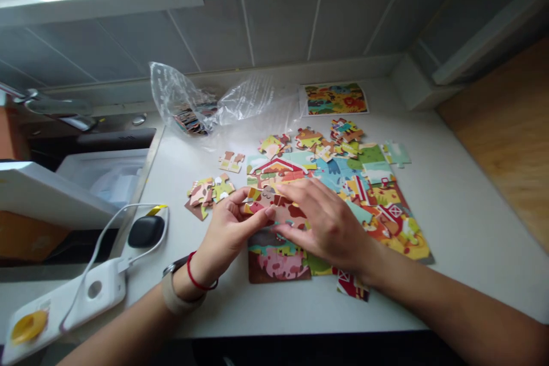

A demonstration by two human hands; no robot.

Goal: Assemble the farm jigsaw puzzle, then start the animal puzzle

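Observation:
A partly joined farm-scene puzzle (281, 266) lies flat on the white counter, with a pink pig at its lower left and a red barn on its right side. Over its left half, my left hand (229, 229) pinches a joined strip of puzzle pieces (266, 197) showing a brown cow's face. My right hand (323, 220) has its thumb and fingers on the right part of that same strip and hides some of it. Loose pieces (201, 191) are piled left of the puzzle. More loose pieces (309, 138) lie along its top edge.
A clear plastic bag (257, 100) with pieces inside and a picture card (337, 98) lie at the back. On the left are a sink (107, 174), a power strip (98, 291) and a black charger (146, 231) with a white cable.

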